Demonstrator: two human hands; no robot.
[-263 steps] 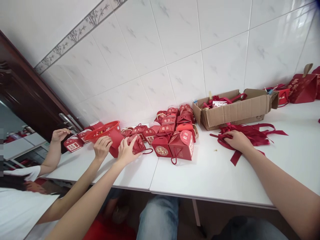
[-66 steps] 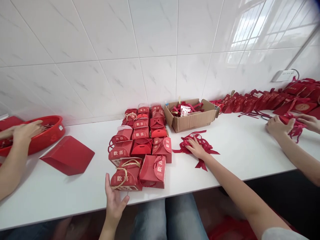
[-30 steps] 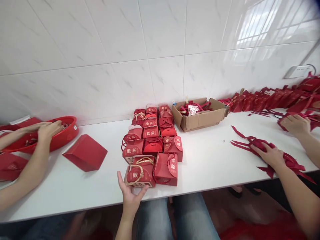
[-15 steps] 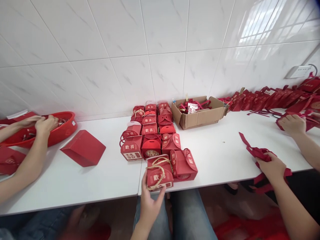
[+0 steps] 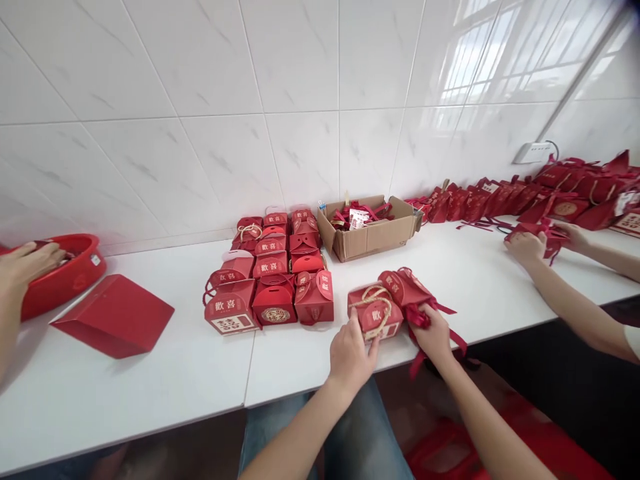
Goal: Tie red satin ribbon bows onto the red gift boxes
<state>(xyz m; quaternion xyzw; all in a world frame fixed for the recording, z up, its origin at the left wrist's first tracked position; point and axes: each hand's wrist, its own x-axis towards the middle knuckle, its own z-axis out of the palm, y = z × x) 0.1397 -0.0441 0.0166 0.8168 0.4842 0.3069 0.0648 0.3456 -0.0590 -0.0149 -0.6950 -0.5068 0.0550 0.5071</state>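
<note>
My left hand (image 5: 353, 353) has its thumb and fingers around the near end of a small red gift box (image 5: 386, 327) with a gold rope handle and pale lettering. A second red gift box (image 5: 407, 288) with a red cord sits against it on the right. My right hand (image 5: 433, 333) is closed on a bundle of dark red ribbon (image 5: 419, 315) beside that second box, and loose ends hang over the table edge. To the left, several small red gift boxes (image 5: 275, 293) stand packed in rows.
A cardboard box (image 5: 367, 245) of ribbons and tags stands near the tiled wall. A plain red box (image 5: 117, 317) and a red basin (image 5: 67, 287) lie left, with another person's hand (image 5: 37, 263) over it. More red bags (image 5: 475, 200) line the right; another person's hands (image 5: 527, 247) work there.
My left hand has pushed the two boxes right, away from the rows. My right hand has brought the ribbon bundle in from the right to the second box. The view has shifted right.
</note>
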